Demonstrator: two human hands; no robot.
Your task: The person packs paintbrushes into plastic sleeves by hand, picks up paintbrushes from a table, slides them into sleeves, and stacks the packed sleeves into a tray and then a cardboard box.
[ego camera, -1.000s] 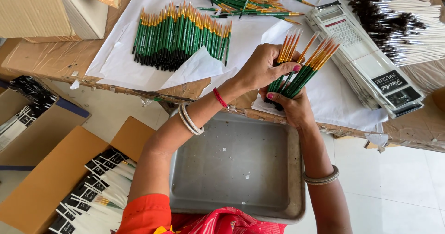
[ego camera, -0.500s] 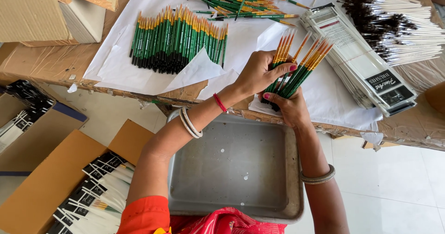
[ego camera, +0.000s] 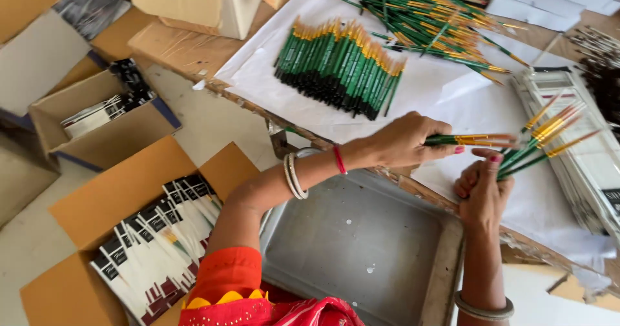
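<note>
- Left hand [ego camera: 403, 142] closed around a few green-handled brushes [ego camera: 478, 140], held nearly level, gold ferrules pointing to 3 o'clock.
- Right hand [ego camera: 481, 187] at 4 o'clock of the left, fist shut on a fanned bunch of brushes [ego camera: 539, 142], tips spreading up toward 2 o'clock.
- Both hands over the near edge of the white paper sheet [ego camera: 445, 106] on the desk [ego camera: 168, 42], close together, not clearly touching.
- Neat row of green brushes [ego camera: 339, 68] on the paper at 11 o'clock of the left hand, well apart from it.
- Loose heap of green brushes [ego camera: 426, 19] at 12 o'clock, farther back on the paper.
- Stack of flat packaged sets [ego camera: 581, 171] at 3 o'clock, just beside the fanned bunch; dark brush tips [ego camera: 604, 74] beyond it at the frame edge.
- Grey metal tray [ego camera: 355, 242] below the hands at 6 o'clock, against the desk edge.
- Open cardboard box of black-and-white packets [ego camera: 155, 235] on the floor at 8 o'clock; a second open box [ego camera: 106, 116] at 9 o'clock.
- Bangles on both wrists, red thread on the left; orange sleeve at the bottom of frame.
</note>
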